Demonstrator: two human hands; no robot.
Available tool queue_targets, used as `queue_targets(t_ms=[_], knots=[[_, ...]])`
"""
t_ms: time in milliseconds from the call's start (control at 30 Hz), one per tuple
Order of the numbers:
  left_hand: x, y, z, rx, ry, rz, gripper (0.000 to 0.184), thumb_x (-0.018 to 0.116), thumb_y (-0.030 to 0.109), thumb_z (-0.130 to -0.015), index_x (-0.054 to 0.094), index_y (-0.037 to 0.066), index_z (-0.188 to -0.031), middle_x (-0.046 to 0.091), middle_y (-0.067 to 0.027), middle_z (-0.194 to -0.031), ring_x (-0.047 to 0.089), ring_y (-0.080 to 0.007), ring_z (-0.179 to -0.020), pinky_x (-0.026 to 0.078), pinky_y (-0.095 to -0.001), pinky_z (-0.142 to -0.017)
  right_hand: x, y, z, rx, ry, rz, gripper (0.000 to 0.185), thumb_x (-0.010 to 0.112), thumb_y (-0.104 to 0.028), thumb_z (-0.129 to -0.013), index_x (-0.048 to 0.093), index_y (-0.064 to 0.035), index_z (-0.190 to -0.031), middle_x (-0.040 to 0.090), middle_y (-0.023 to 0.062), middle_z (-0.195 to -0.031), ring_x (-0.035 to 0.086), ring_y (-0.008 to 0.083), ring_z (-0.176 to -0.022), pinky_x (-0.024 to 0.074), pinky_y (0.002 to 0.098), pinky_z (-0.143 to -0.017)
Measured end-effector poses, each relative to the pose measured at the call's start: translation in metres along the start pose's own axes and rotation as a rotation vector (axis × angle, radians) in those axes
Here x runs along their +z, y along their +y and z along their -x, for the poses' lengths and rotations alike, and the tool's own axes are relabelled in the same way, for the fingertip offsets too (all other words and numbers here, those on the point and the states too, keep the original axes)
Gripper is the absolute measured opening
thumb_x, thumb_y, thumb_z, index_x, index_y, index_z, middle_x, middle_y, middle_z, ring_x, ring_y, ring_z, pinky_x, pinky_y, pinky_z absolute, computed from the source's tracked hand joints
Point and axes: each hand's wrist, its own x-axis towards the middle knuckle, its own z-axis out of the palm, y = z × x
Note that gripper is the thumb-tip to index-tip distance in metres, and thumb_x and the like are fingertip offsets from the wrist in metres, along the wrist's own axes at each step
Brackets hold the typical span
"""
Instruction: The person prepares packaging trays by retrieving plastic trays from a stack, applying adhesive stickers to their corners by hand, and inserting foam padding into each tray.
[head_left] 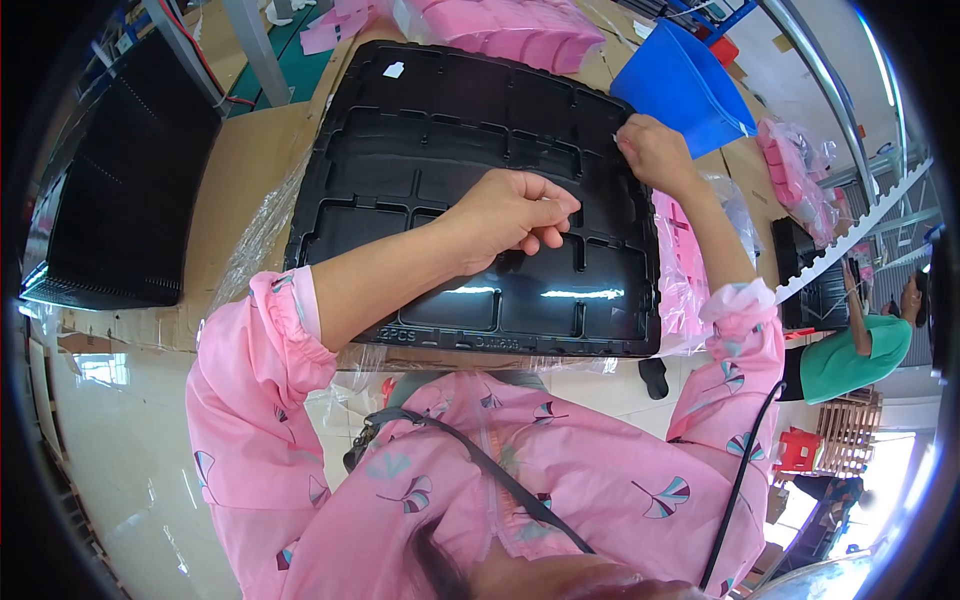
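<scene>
Over the black tray (440,95) I see clear room at the far left; the left hand (525,212) and forearm (385,275) cut across nearer in. A blue bin (680,85) crowds the right hand (655,155); a black stack (115,185) walls off the left.

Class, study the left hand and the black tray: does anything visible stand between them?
Nothing visible does. The left hand is over the black tray; whether they touch is unclear. The blue bin stands by the tray's far right corner, not between them.
</scene>
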Motion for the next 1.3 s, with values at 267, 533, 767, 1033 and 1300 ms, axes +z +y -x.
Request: queue_targets(t_ms=[267, 533, 767, 1033, 1300], knots=[[0.005, 0.007, 0.003, -0.044, 0.108, 0.291, 0.034, 0.052, 0.035, -0.090, 0.057, 0.002, -0.097, 0.056, -0.0028, -0.079, 0.052, -0.0075, -0.065, 0.038, -0.0191, -0.051, -0.026, -0.099, 0.017, 0.094, 0.039, -0.863, 0.008, 0.061, -0.007, -0.078, 0.061, 0.0005, -0.081, 0.055, 0.0033, -0.074, 0.053, 0.0093, -0.068, 0.0432, 0.0233, -0.062], [-0.004, 0.008, -0.002, 0.213, 0.235, 0.198, 0.028, 0.050, 0.027, -0.091, 0.056, 0.000, -0.093, 0.051, -0.0021, -0.073, 0.044, -0.0054, -0.057, 0.030, -0.0163, -0.042, -0.011, -0.085, -0.068, 0.231, -0.001, -1.052, 0.016, 0.061, -0.011, -0.081, 0.066, 0.0007, -0.091, 0.064, 0.0047, -0.076, 0.060, 0.0103, -0.069, 0.0479, 0.0231, -0.063], [0.004, 0.013, 0.008, 0.221, 0.062, 0.258, 0.029, 0.051, 0.027, -0.091, 0.055, -0.001, -0.092, 0.052, -0.0034, -0.070, 0.041, -0.0053, -0.049, 0.027, -0.0173, -0.037, 0.056, -0.112, -0.180, 0.130, 0.112, -0.851, 0.017, 0.062, -0.011, -0.077, 0.067, -0.0005, -0.089, 0.067, 0.0118, -0.076, 0.064, 0.0161, -0.068, 0.0500, 0.0280, -0.062], [0.000, 0.022, 0.011, 0.262, 0.073, 0.342, 0.027, 0.052, 0.024, -0.091, 0.057, -0.002, -0.087, 0.053, -0.0036, -0.067, 0.043, -0.0047, -0.048, 0.028, -0.0176, -0.038, 0.076, -0.122, -0.217, 0.153, 0.001, -0.424, 0.018, 0.065, -0.022, -0.071, 0.071, -0.0104, -0.084, 0.066, 0.0146, -0.081, 0.063, 0.0303, -0.079, 0.0491, 0.0389, -0.074], [0.003, 0.025, 0.015, 0.310, 0.041, 0.362, 0.028, 0.053, 0.025, -0.091, 0.058, -0.002, -0.088, 0.052, -0.0029, -0.066, 0.041, -0.0043, -0.048, 0.027, -0.0176, -0.039, 0.059, -0.142, -0.215, 0.093, -0.020, -0.216, 0.015, 0.064, -0.021, -0.071, 0.070, -0.0115, -0.082, 0.066, 0.0133, -0.081, 0.063, 0.0295, -0.080, 0.0490, 0.0394, -0.072]])
